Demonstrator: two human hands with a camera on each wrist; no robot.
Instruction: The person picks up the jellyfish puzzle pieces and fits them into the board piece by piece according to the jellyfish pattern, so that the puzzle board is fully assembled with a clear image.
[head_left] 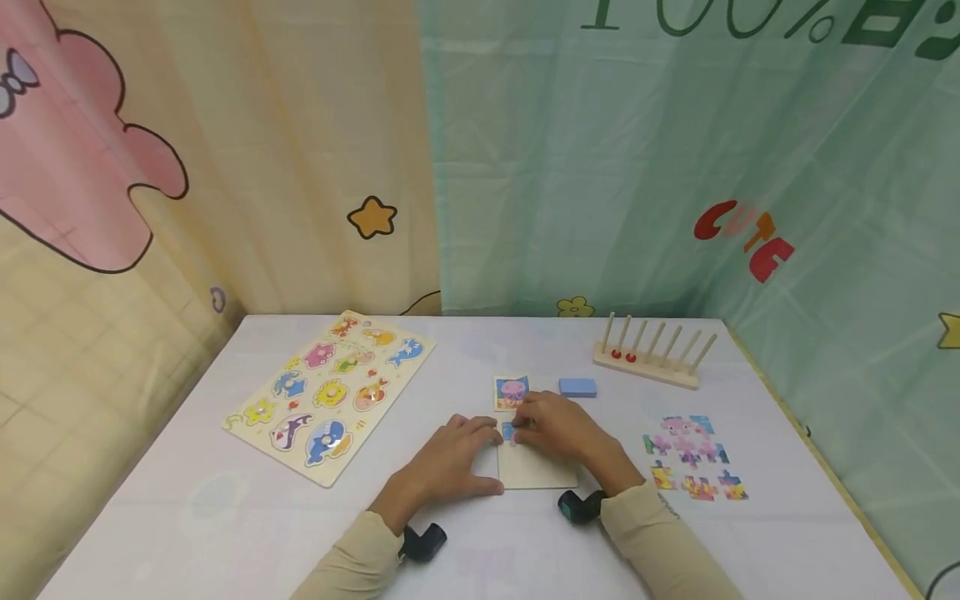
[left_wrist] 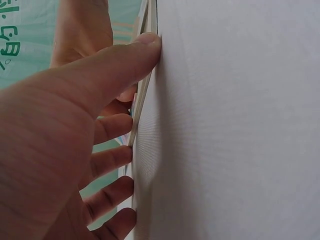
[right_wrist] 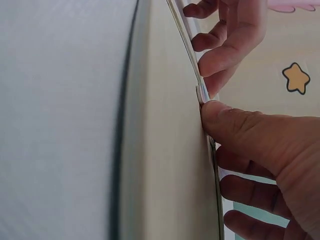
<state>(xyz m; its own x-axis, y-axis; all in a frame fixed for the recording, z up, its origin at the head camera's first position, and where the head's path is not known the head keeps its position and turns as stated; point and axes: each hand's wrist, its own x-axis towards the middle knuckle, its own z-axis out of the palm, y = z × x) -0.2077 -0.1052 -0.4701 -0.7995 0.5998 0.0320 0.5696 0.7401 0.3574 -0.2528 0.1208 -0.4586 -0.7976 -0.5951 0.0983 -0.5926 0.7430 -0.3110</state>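
Observation:
A square wooden puzzle tray (head_left: 536, 472) lies on the table in front of the person. The left hand (head_left: 450, 460) rests along its left side, fingertips touching the edge and thumb near the lower left corner. Over the tray's upper part, the right hand (head_left: 558, 427) pinches a small blue jigsaw piece (head_left: 509, 432) at the upper left. In the right wrist view the piece (right_wrist: 202, 94) stands slightly tilted by the thumb tip. The right fingers cover part of the tray's top. Just beyond the tray lies a picture card (head_left: 512, 392) with a pink figure.
Loose jigsaw pieces (head_left: 687, 450) lie to the right. A blue block (head_left: 577, 387) sits beyond the right hand. At the back right stands a wooden peg rack (head_left: 647, 367) with red beads. A peg puzzle board (head_left: 330, 392) with sea animals lies at the left.

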